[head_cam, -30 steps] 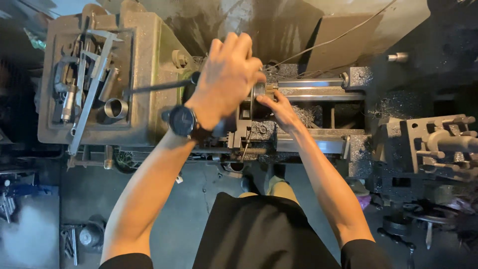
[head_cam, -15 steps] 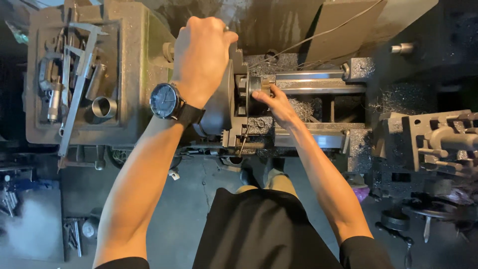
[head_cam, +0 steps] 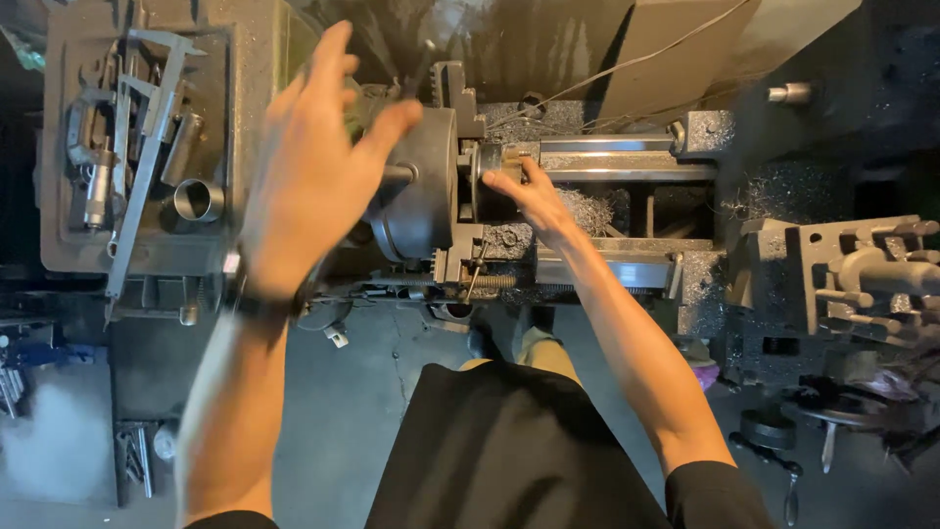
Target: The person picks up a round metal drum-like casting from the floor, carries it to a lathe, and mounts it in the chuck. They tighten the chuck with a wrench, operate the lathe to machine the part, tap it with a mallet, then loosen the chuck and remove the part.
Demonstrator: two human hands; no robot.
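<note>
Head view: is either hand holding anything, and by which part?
The right hand grips the dark round workpiece at the lathe chuck, fingers on its top right edge. The left hand is open above the chuck, holding nothing.

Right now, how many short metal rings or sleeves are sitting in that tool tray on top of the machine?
1. A short metal ring lies at the right edge of the tool tray, beside the long caliper. More could be hidden under the tools.

Both arms are bare below short black sleeves. A dark watch (head_cam: 257, 299) rings the wrist behind the left hand's (head_cam: 313, 157) fingers. A black shirt (head_cam: 509, 441) covers the torso.
</note>
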